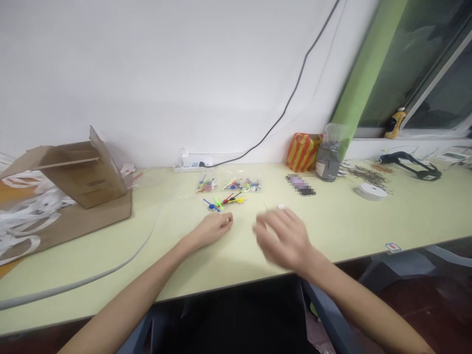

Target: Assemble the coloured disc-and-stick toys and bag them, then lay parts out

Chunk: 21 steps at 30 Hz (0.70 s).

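My left hand point(214, 227) rests on the pale green table point(110, 246) with its fingers curled into a loose fist; whether anything is in them is hidden. Just beyond it lie several small coloured plastic pieces point(224, 200), blue, green, red and yellow. Behind those sit clear bags point(230, 185) holding more coloured pieces. My right hand point(282, 238) hovers over the table to the right, smeared by motion, so its fingers cannot be read. A thin pale stick point(266, 205) shows near its fingertips.
An open cardboard box point(79, 172) with white straps stands at the left. A power strip point(193, 162) and black cable run along the wall. A striped orange bag point(303, 151), a bagged jar point(328, 160), a white tape roll point(371, 191) and a grey cable point(92, 278) lie around.
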{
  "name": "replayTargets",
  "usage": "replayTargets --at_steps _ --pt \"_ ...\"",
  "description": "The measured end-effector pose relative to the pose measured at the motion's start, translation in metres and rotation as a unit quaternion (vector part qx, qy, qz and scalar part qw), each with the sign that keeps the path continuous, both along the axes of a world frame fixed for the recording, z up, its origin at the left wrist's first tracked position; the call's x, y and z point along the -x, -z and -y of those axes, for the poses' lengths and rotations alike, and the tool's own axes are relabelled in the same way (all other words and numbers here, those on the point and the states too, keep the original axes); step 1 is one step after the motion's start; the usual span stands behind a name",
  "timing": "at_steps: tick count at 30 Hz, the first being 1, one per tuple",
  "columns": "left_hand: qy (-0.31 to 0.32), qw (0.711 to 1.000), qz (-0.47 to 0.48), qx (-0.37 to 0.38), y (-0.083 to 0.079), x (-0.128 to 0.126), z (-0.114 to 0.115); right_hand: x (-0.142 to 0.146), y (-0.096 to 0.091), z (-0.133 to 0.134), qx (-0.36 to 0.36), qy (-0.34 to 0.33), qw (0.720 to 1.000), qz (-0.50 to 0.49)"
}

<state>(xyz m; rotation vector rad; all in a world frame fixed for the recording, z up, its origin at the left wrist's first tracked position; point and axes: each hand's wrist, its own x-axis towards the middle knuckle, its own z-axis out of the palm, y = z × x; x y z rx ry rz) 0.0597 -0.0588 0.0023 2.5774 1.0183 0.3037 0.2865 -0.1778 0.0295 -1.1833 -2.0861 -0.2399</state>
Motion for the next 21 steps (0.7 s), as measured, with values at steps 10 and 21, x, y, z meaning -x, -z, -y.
replayTargets --at_steps 10,21 --pt "0.006 1.0 -0.002 -0.008 0.004 0.002 -0.003 -0.089 0.015 -0.099 0.229 0.227 0.927 0.192" --pt "0.01 1.0 0.0 -0.021 0.006 0.002 -0.003 -0.116 0.031 -0.098 0.32 0.181 0.924 0.103"
